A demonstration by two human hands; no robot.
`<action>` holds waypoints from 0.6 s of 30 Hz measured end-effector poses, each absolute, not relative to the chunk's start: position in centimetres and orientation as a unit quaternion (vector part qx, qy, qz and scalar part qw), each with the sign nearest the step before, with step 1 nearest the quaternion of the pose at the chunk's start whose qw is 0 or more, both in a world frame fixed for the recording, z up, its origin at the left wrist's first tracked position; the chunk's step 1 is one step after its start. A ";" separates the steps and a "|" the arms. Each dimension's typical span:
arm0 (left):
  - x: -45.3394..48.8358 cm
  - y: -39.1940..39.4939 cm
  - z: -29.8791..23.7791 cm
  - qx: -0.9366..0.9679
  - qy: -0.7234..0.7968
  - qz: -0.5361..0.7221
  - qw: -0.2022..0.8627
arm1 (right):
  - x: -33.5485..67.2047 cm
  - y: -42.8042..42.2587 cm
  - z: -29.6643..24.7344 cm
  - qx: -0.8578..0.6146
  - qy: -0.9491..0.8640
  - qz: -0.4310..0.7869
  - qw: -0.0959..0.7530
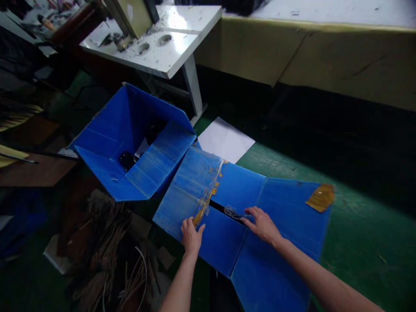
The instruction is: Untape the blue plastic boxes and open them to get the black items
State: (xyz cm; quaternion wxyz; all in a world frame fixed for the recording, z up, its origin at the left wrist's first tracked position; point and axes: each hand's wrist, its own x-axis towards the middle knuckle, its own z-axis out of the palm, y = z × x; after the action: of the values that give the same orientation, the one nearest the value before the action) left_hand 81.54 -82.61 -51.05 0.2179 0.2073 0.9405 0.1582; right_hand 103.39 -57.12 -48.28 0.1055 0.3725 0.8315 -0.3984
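Observation:
A blue corrugated box (216, 234) lies before me with its flaps folded inward, leaving a narrow dark gap between two of them. Its far-left flap (182, 186) is scuffed and edged with torn brown tape (199, 215). My left hand (192, 236) rests on the flaps beside that tape, thumb apart from the fingers, holding nothing visible. My right hand (262, 224) is closed in a pinch on a crumpled clear strip (232, 212) that lies over the gap. One wide flap (292, 216) spreads out to the right, with a brown tape patch (320, 198) near its corner.
Another blue box (104, 134) stands open at the left with dark items inside. A white sheet (225, 139) is on the green floor. Bundles of thin brown strips (100, 255) lie lower left. A white machine table (182, 32) and a long covered table (253, 52) stand behind.

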 end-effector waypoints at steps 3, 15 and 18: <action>79.7 -82.7 -51.4 0.234 0.926 0.154 0.252 | 98.1 -60.0 -49.4 0.408 0.798 -0.432 0.102; 76.5 -82.8 -51.1 0.290 0.894 0.167 0.300 | 84.7 -65.1 -53.0 0.481 0.718 -0.473 0.173; 76.4 -80.5 -50.9 0.289 0.897 0.168 0.288 | 84.7 -64.7 -53.4 0.467 0.702 -0.514 0.158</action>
State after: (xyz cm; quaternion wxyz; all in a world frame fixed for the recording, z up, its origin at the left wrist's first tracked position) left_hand 76.43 -80.50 -50.88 0.2879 0.2888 0.8975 0.1681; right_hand 84.75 -64.71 -53.40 0.1576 0.4674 0.7019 -0.5139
